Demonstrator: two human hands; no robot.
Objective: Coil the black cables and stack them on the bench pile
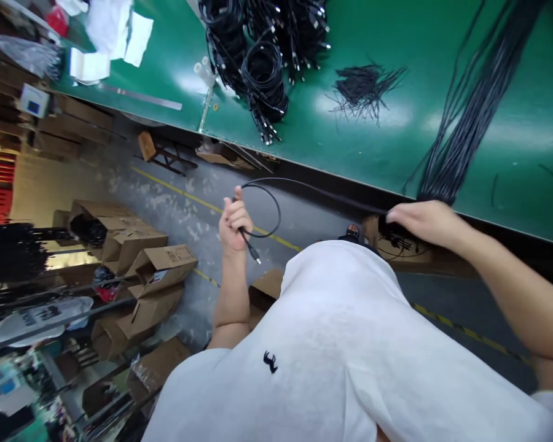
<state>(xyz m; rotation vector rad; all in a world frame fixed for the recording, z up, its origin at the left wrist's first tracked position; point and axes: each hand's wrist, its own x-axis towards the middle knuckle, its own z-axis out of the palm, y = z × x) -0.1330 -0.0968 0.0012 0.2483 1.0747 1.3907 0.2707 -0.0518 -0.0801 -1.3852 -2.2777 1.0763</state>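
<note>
My left hand (236, 222) is closed around a black cable (279, 212), away from the table edge and over the floor. One loop of the cable stands out from the fist, and a plug end (254, 255) hangs below it. From there the cable runs across to my right hand (419, 221), whose fingers are pinched on it near the table's front edge. The right fingertips are slightly blurred. Just beyond that hand lies a long bundle of straight black cables (470, 129) on the green table (373, 147).
Coiled cables with metal plugs (262, 73) are heaped on the table. Beside them sit a pile of short black ties (366, 86), a steel ruler (150, 99) and white papers (138, 40). Cardboard boxes (163, 267) and a wooden stool (147, 147) stand on the floor.
</note>
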